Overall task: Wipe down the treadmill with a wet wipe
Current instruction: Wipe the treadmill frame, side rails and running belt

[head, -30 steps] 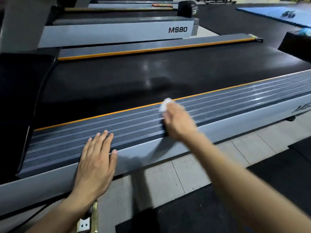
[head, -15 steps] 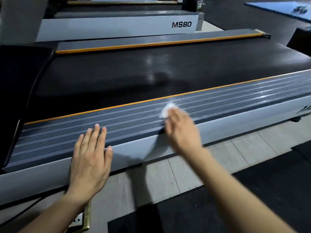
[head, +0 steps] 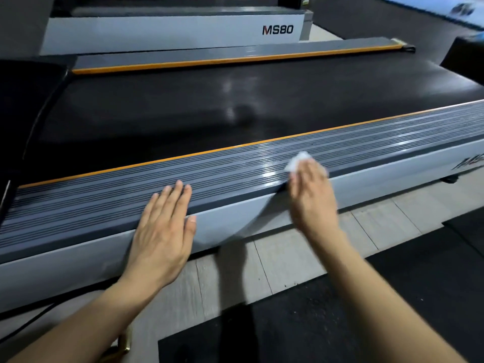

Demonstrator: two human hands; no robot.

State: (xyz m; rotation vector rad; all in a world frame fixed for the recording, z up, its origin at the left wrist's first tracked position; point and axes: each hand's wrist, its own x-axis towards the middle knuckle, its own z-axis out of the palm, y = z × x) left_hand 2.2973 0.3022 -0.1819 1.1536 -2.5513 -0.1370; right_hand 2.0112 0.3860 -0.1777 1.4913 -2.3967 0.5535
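Right hand (head: 313, 197) presses the white wet wipe (head: 296, 161) onto the treadmill (head: 222, 174) side rail at 2 o'clock, fingers curled over it, blurred. Left hand (head: 162, 231) lies flat, fingers straight, on the rail edge at 8 o'clock. Black belt (head: 183, 108) beyond; second treadmill (head: 170, 35) at 12.
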